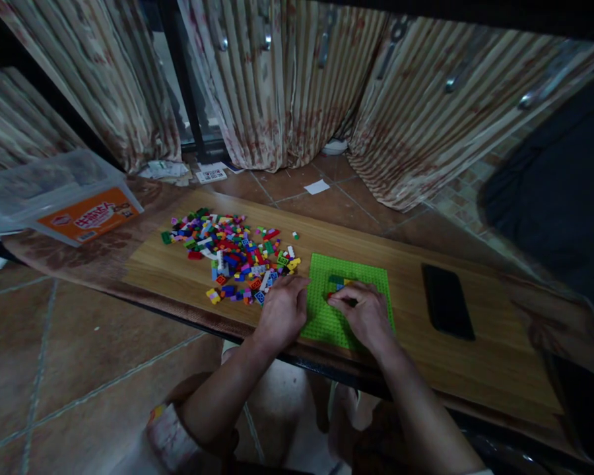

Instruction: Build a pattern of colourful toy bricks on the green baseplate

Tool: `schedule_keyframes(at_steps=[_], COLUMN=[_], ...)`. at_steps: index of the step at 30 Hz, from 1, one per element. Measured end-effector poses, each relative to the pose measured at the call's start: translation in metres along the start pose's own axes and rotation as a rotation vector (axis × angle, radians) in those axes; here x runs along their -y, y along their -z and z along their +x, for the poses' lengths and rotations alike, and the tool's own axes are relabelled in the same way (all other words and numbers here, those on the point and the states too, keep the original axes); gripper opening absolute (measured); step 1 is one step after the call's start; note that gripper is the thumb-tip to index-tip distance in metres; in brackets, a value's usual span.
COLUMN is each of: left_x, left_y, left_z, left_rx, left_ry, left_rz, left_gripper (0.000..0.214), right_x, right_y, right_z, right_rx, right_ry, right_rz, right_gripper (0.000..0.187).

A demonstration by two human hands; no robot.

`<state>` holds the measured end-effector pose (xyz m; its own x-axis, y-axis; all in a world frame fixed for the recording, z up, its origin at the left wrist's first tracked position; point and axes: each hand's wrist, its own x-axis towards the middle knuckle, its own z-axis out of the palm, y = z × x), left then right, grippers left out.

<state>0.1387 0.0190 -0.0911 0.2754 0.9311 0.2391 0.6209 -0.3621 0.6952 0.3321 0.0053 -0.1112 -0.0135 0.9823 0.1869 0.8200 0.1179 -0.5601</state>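
Right hand [369,313]: fingertips pinched on a small red brick [330,296] at the green baseplate [321,324], beside a few set bricks [335,281]; such a grip presumably suits so small a part. Left hand [283,309]: curled at the baseplate's left edge, perhaps steadying it; cannot tell whether it holds anything. Loose brick pile [232,247] adjacent, likely for easy reach, partly blocked by left hand. Dark phone [448,301] right on desk [346,237]; plastic tub [86,218] far left.

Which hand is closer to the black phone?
Right. The right hand is over the green plate, beside the phone; the left hand is farther off, between the plate's other side and the bricks.
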Motion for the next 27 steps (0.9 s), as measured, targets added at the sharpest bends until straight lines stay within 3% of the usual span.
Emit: schedule_keyframes(at_steps=[11,16,20,27], left_x=[-0.005,-0.004,-0.002,0.018], left_y=[-0.014,-0.006,0.003,0.024], left_z=[-0.004,0.002,0.008,0.017], left_rx=[0.012,-0.010,-0.063,-0.286], left_ry=[-0.002,0.018,0.050,0.163], left_rz=[-0.014,-0.056,-0.108,-0.275], left_gripper=[0.027,0.025,0.024,0.022], right_x=[0.007,0.007,0.007,0.009], right_y=[0.002,0.007,0.017,0.026], right_z=[-0.007,-0.006,-0.002,-0.003], right_rx=[-0.052,-0.076,-0.253,-0.567], right_ry=[0.084,0.113,0.051,-0.131], right_rz=[-0.169,-0.084,0.109,0.307], right_gripper=[0.010,0.015,0.018,0.024])
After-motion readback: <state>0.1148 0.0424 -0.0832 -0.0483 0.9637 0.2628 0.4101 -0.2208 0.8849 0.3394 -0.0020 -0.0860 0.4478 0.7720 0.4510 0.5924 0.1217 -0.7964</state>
